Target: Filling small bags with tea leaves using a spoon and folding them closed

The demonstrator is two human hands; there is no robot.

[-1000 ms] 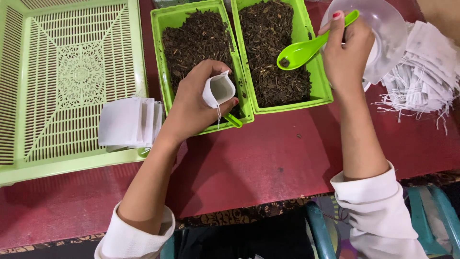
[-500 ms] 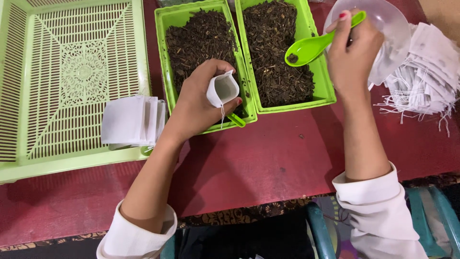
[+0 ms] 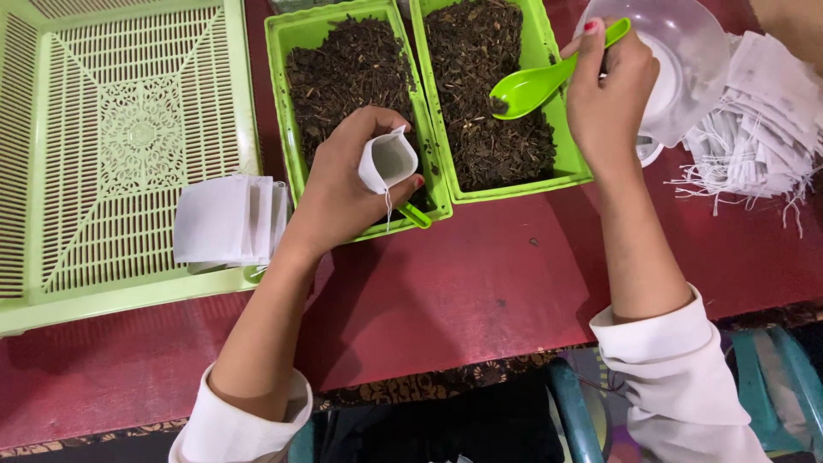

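My left hand (image 3: 339, 193) holds a small white filter bag (image 3: 390, 161) with its mouth pinched open and a string hanging down, over the near corner of the left green tub (image 3: 291, 163) of dark dried leaves. My right hand (image 3: 604, 99) grips a bright green plastic spoon (image 3: 531, 84) by the handle. Its bowl, with a few leaf bits in it, hovers over the right green tub (image 3: 566, 163) of the same dried leaves.
A pale green lattice tray (image 3: 129, 129) lies at the left, with a stack of flat white bags (image 3: 230, 221) on its near edge. A clear plastic bowl (image 3: 699, 47) and a heap of stringed white bags (image 3: 763, 129) sit at the right. A second green spoon handle (image 3: 415, 214) pokes from the left tub.
The spoon rose slightly to the right, then came back down and left toward the leaves in the right tub. My left hand with the open bag has barely moved.
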